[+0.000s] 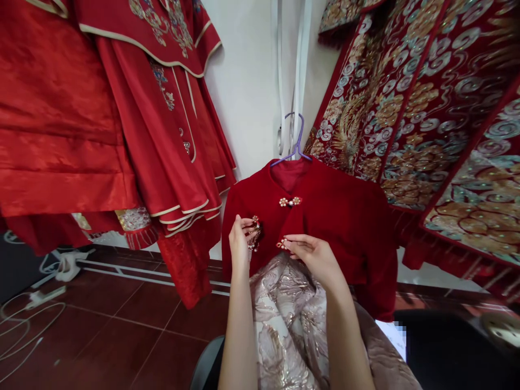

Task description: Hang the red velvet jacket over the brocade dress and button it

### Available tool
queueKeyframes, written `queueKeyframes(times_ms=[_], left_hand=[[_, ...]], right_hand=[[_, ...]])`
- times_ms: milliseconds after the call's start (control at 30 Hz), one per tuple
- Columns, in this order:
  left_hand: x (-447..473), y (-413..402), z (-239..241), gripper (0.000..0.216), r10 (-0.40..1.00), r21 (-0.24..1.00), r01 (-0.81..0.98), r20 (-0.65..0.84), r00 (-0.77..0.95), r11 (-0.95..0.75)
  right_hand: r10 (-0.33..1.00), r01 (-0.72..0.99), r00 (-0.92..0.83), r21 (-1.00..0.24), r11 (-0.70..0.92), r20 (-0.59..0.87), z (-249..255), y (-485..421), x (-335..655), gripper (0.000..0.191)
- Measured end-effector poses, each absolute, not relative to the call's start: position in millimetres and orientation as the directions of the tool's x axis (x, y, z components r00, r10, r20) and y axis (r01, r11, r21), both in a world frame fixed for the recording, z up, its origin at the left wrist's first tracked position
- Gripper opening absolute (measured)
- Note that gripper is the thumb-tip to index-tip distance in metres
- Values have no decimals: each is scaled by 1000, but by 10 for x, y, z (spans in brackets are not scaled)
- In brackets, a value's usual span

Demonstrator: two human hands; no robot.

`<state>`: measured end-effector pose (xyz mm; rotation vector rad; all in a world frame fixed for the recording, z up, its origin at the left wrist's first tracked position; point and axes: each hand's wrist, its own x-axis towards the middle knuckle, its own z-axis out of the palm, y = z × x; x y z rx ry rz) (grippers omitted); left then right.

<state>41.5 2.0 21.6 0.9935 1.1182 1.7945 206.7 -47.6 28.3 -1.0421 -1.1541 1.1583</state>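
A dark red velvety jacket (pixel 341 211) hangs in front of me on a purple hanger (pixel 298 143). Its upper flower-shaped clasp (pixel 290 201) is fastened, and below it the front edges spread apart. My left hand (pixel 240 235) is closed at the left edge, fingertips on a beaded flower clasp with dangling beads (pixel 255 234). At the other edge my right hand (pixel 312 254) pinches the matching flower clasp half (pixel 281 245). The two halves are apart. Beneath the jacket, a pale shiny patterned fabric (pixel 284 314) lies between my forearms.
Red garments with cream trim (pixel 162 124) hang at the left; heavily embroidered red garments (pixel 422 119) hang at the right. A white metal rack (pixel 298 70) stands behind the hanger. White cables (pixel 28 319) lie on the dark red tiled floor (pixel 134 325).
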Motion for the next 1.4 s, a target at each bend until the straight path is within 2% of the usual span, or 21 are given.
queueKeyframes(times_ms=[100,300,467,767,833,1000,1167,1400], left_hand=[[388,74,153,59,938,966,-147,160,-307,-213],[431,128,80,50,904,971,-47,198,-379,-233],[435,129,89,57,916,966,-98,190,-352,-238],[459,137,97,46,908,941,-118,265,-324,-317],[482,128,122,44,908,936,-148,256,-332,-318],[500,139,127,36,893,923,-173,265,-364,-344],[511,128,103,25,875,914,-114,328,-356,-389],[565,64,115,25,828,912,6,375,-417,-410]], right_hand=[[991,-110,39,-986,128,125,314,-506,2095,33],[987,-79,60,-985,152,147,348,-541,2129,32],[986,-88,61,-984,157,152,365,-562,2150,34],[968,-189,44,-950,250,246,581,-394,1928,32],[959,-156,63,-946,284,277,464,-180,1801,31],[905,81,208,-929,361,370,112,281,1589,27],[874,118,222,-901,417,433,65,269,1556,27],[782,186,269,-827,530,562,87,133,1465,27]])
